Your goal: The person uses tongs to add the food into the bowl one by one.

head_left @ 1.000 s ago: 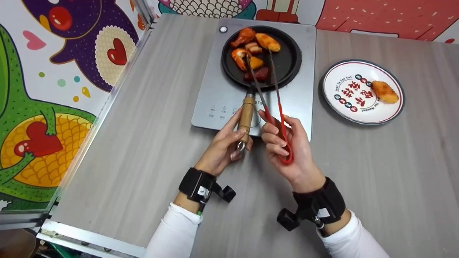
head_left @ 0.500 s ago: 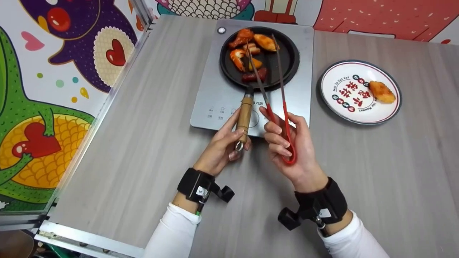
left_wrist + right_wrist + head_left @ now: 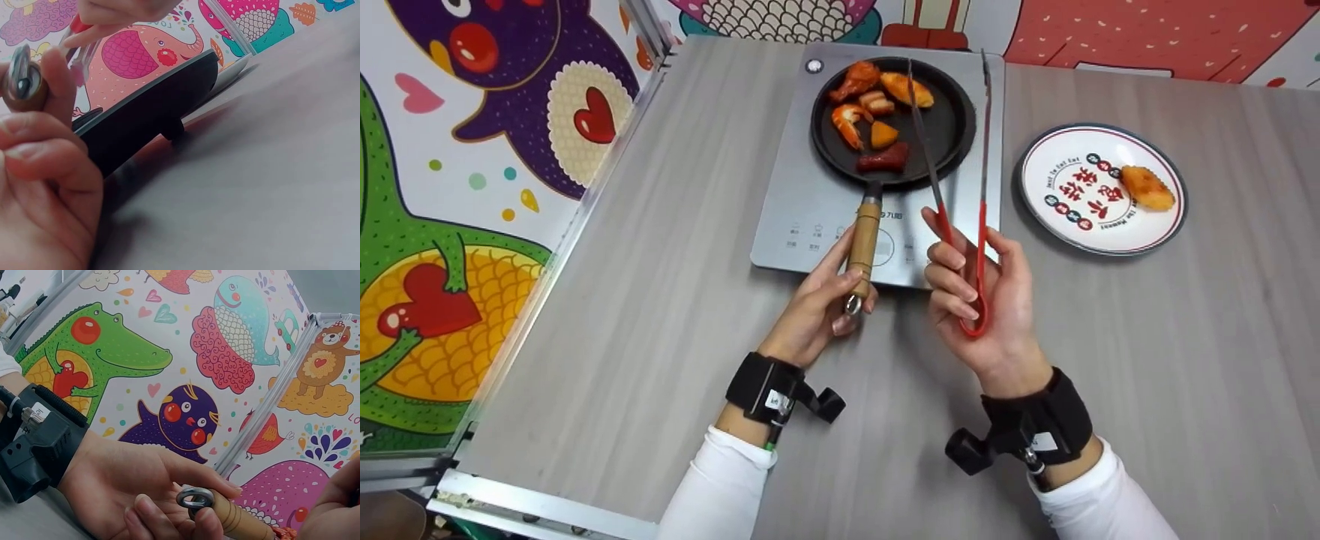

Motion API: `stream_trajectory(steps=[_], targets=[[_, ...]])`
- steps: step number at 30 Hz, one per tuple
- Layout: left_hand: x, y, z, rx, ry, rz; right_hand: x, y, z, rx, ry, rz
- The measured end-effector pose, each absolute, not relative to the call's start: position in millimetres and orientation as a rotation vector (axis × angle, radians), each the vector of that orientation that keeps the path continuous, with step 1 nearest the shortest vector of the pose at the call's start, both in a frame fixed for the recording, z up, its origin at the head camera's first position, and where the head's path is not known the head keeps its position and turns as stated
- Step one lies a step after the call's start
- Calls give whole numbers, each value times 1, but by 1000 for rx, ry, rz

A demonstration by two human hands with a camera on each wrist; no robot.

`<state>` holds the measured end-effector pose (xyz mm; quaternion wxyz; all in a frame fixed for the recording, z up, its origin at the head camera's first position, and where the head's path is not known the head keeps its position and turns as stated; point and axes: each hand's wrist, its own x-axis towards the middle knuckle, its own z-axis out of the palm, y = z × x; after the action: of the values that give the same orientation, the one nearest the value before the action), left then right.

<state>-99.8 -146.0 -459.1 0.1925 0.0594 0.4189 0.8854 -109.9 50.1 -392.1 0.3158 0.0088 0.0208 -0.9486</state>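
Observation:
My left hand (image 3: 817, 307) grips the wooden handle (image 3: 865, 232) of a black frying pan (image 3: 949, 124), thumb along the top. In my right hand (image 3: 994, 300) are red-handled metal tongs (image 3: 982, 247), their arms spread apart and nothing between the tips. One tip overlaps the pan beside a golden oval piece (image 3: 896, 84); the other reaches past the right rim. Also in the pan are a shrimp (image 3: 849, 126), a reddish-brown meat piece (image 3: 858, 79), a layered pork piece (image 3: 877, 103), an orange chunk (image 3: 883, 134) and a dark red piece (image 3: 885, 158).
Under the pan is a silver induction cooktop (image 3: 787, 217) on the grey wood-look table (image 3: 660, 300). A white plate (image 3: 1057, 217) with a golden-brown fried piece (image 3: 1147, 187) stands to its right. Cartoon-painted walls (image 3: 510, 150) border the left and back.
The tongs have swung right from over the food, and their tips have spread wider. The food pieces stay in the pan; the left hand keeps its hold on the handle.

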Motion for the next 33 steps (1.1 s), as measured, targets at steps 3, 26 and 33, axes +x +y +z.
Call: stream_trajectory(steps=[3, 26, 33], targets=[[-99, -146, -459, 174, 1177, 2487, -110, 53, -390, 2, 103, -2527], [-101, -143, -460, 184, 1162, 2483, -95, 117, -399, 50, -23, -2589], [-100, -147, -460, 188, 1169, 2480, -89, 150, -408, 89, -38, -2594]])
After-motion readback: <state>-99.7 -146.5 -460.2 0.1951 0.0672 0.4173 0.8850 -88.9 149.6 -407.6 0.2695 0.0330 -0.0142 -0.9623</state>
